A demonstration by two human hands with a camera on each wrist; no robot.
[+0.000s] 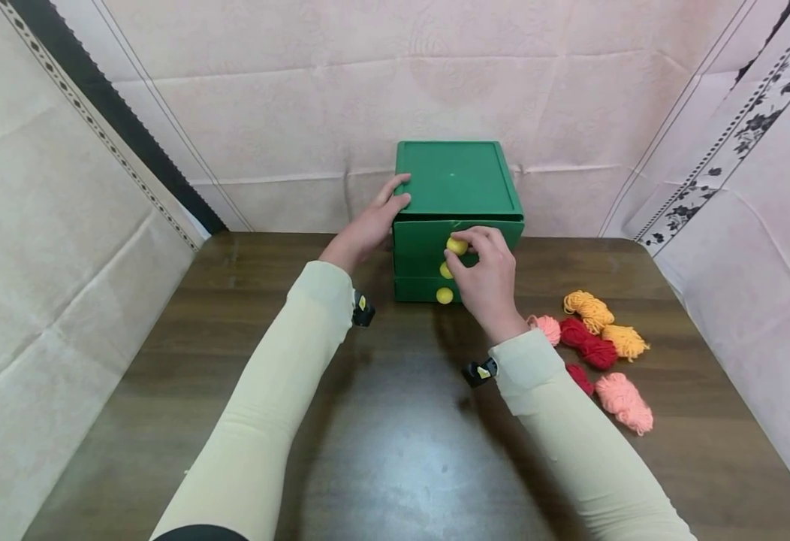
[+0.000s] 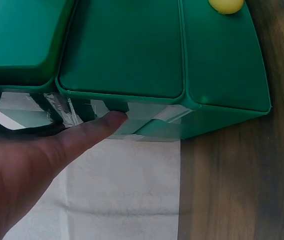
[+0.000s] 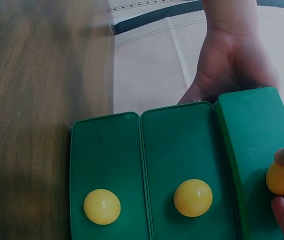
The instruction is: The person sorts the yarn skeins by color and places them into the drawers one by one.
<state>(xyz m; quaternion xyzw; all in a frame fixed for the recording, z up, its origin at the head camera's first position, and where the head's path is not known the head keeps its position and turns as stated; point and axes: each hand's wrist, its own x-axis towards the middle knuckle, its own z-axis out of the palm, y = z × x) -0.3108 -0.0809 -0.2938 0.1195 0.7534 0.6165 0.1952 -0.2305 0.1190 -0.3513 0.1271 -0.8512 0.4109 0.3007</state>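
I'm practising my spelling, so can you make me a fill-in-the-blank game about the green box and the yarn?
1. The right hand pinches a knob whose colour is ____.
2. Counting every knob, the green box has ____ on its front.
3. Top, middle or bottom: the drawer that sticks out is the ____ one.
4. Left or right: in the head view, the yarn lies to the ____ of the box.

Missing words: yellow; three; top; right.

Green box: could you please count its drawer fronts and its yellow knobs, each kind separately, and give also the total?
Green drawer fronts: 3
Yellow knobs: 3, the top one pinched by the right hand
Total: 6
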